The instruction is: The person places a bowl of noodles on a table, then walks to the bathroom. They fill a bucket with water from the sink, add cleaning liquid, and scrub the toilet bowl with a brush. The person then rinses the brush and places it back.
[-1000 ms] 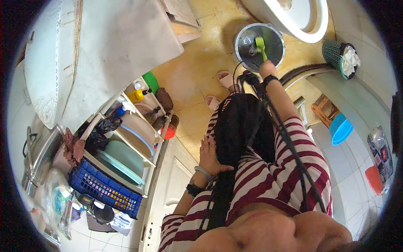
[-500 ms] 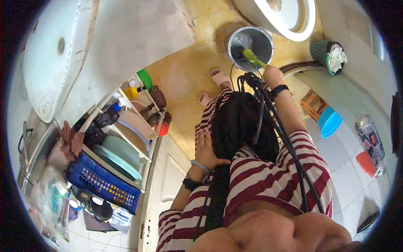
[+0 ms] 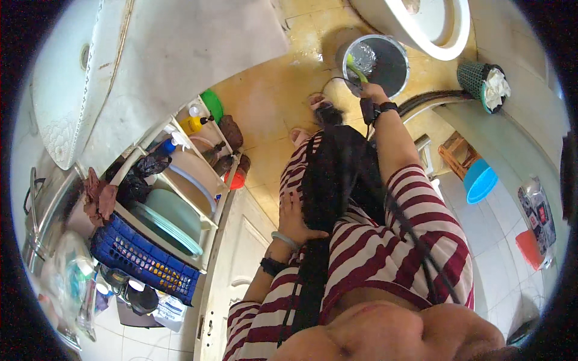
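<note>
My right hand point(image 3: 374, 92) is closed round the near end of a slim green tool point(image 3: 356, 71), just over the near rim of a grey bucket point(image 3: 388, 72). The tool's far end reaches into the bucket beside shiny, rippled water point(image 3: 363, 57). Whether it is a brush or another kind of tool, I cannot make out. My left hand point(image 3: 295, 221) lies flat on my striped trouser leg, its fingers stretched out and thumb apart, holding nothing. Dark cords hang by my right wrist.
A white toilet bowl point(image 3: 460, 36) stands beyond the bucket, and a green mesh wastebasket point(image 3: 471, 81) to its right. Further right are a wooden stool point(image 3: 454, 150) and a blue basin point(image 3: 480, 182). A loaded shelf rack point(image 3: 208, 237) and a white door point(image 3: 232, 259) stand on the left.
The green tool has tipped, its far end now at the bucket's left side. My right hand has shifted slightly left. The view has turned a little, and my left hand stays on my leg.
</note>
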